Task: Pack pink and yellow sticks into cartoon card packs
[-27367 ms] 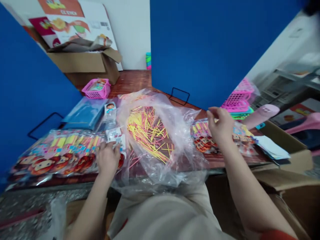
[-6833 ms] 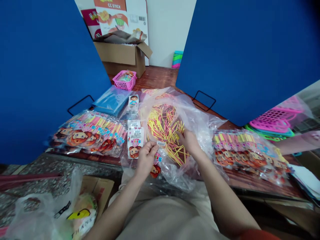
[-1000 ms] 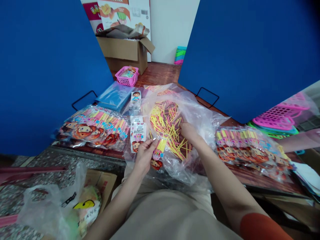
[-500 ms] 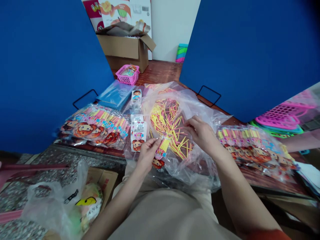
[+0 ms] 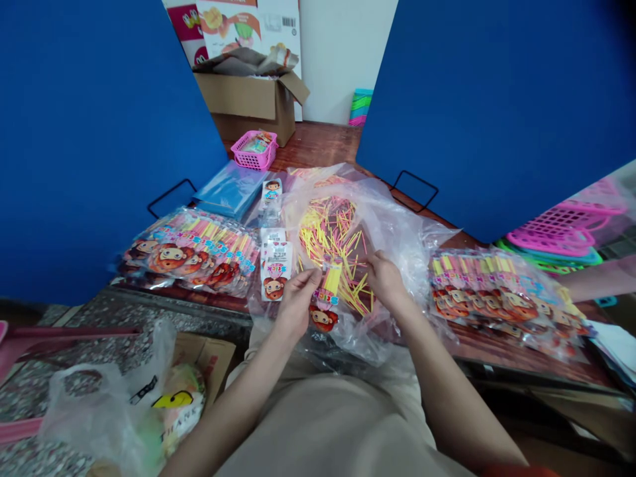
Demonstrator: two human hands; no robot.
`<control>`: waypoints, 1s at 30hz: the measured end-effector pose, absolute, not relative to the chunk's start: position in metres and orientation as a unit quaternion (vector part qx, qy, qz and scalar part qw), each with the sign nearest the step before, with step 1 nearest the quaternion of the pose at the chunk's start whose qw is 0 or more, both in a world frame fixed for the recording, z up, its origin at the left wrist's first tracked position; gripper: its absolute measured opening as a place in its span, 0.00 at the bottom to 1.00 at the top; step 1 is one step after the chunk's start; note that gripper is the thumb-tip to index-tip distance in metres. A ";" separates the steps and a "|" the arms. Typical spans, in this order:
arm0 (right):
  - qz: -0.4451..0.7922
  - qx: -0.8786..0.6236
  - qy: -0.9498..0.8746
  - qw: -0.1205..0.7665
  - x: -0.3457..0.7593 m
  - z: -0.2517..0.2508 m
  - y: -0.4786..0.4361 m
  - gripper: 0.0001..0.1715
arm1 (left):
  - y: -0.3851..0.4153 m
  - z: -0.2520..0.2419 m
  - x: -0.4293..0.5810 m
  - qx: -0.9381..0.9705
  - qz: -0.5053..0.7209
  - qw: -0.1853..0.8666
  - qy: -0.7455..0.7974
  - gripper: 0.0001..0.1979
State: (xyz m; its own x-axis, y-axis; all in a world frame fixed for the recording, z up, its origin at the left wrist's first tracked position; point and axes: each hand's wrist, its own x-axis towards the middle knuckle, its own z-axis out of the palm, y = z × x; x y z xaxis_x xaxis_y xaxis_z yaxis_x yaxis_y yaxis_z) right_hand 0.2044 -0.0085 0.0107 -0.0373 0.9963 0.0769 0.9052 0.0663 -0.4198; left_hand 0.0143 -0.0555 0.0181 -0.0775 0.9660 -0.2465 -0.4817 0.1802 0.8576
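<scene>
My left hand [image 5: 299, 298] is closed on the edge of a small clear packet [image 5: 328, 291], which holds yellow and pink sticks above a printed cartoon face. Just right of it, my right hand [image 5: 386, 281] has its fingers pinched together; whatever lies between them is too small to make out. Behind and between both hands, many loose thin yellow and pink sticks [image 5: 328, 228] spill across a large clear plastic bag [image 5: 377, 199]. Printed cartoon cards [image 5: 276, 271] lie beside my left hand.
Filled stick packets lie in a left pile [image 5: 189, 255] and a right pile [image 5: 497, 285]. Further back are blue plastic sleeves [image 5: 231, 189], a pink basket [image 5: 255, 151] and a cardboard box [image 5: 248, 99]. Blue panels [image 5: 497, 99] flank the table. Another person's arm [image 5: 603, 278] shows at right.
My right hand has moved down and slightly left, nearer the packet. The packet in my left hand has shifted a little right and stands more upright.
</scene>
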 end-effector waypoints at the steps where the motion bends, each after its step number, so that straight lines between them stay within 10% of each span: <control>1: 0.136 -0.670 -0.706 0.187 0.201 0.011 -0.010 0.20 | -0.055 0.019 0.015 0.272 0.581 0.622 0.449 0.18; 8: 0.297 -0.498 -0.674 0.457 0.178 0.036 -0.030 0.18 | -0.057 0.016 0.017 0.273 0.568 0.645 0.433 0.16; 30: 0.399 -0.424 -0.664 0.470 0.183 0.081 -0.012 0.19 | -0.050 0.044 -0.024 0.488 0.548 0.479 0.482 0.24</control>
State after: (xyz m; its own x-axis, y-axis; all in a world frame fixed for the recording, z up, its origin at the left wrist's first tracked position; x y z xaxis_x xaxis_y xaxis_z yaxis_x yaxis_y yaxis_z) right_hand 0.1833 -0.0123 0.0810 -0.1985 0.9373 0.2864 0.1874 0.3231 -0.9276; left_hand -0.0244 -0.0501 0.0437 -0.0650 0.9951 0.0739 -0.0544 -0.0775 0.9955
